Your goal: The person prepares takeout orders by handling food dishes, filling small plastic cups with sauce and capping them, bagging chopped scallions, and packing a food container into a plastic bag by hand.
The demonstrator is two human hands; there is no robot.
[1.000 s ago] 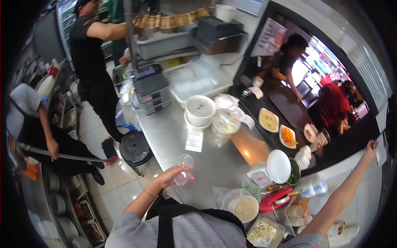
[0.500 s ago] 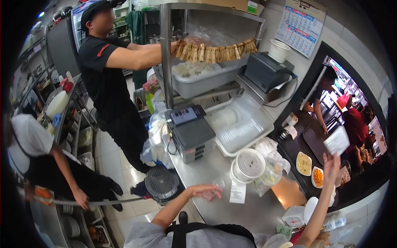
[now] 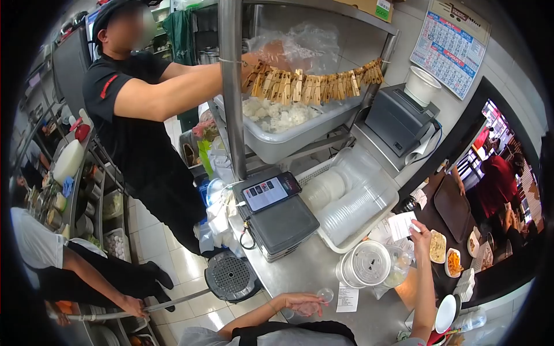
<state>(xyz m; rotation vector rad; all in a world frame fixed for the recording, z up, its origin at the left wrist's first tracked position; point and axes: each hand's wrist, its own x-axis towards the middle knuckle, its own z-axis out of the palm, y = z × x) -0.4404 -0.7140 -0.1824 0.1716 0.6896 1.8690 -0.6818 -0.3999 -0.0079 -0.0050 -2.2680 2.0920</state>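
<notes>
My right hand (image 3: pixel 422 235) pinches a white printed paper slip (image 3: pixel 401 225) above the counter, beside the serving opening. Low over the counter, my left hand (image 3: pixel 300 303) has its fingers curled round a small clear plastic cup (image 3: pixel 306 309), partly hidden by the fingers. At its fingertips is a small round clear lid (image 3: pixel 325 295); I cannot tell whether it is held or only touched. Just beyond stand white round tubs with clear lids (image 3: pixel 367 262), and a printed receipt (image 3: pixel 347 298) lies against them. A filled clear plastic bag (image 3: pixel 398 266) rests at their right.
A white basket (image 3: pixel 346 248) holds clear containers. A phone (image 3: pixel 269 191) lies on a black machine (image 3: pixel 277 222). Clothespins (image 3: pixel 311 87) hang from the shelf, near a printer (image 3: pixel 398 121). One co-worker (image 3: pixel 138 109) reaches into the shelf; another (image 3: pixel 75 259) stands left.
My right hand has come back from the serving opening toward the tubs, bringing the paper slip. My left hand stays low with the clear cup. The view has shifted.
</notes>
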